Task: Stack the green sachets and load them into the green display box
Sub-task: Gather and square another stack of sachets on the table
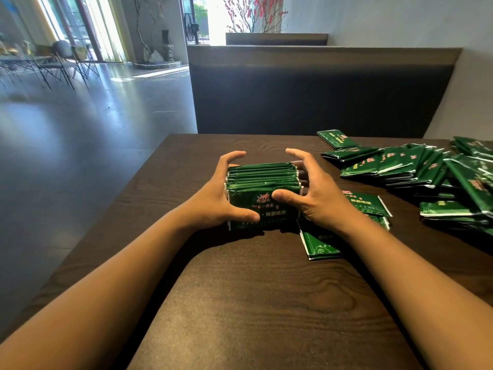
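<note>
A block of several green sachets (262, 180) stands on edge in the middle of the dark wooden table (253, 303). My left hand (221, 194) grips its left end, thumb across the front sachet and fingers curled over the far side. My right hand (317, 193) grips the right end, thumb on the front face and fingers curved round the back. A loose heap of green sachets (426, 169) lies at the right of the table. A few flat sachets (318, 245) lie under my right wrist. No green display box shows.
A dark padded booth bench (320, 92) stands just behind the table's far edge. The table's left edge drops to a shiny grey floor (80, 124). Folding chairs stand far off at the left.
</note>
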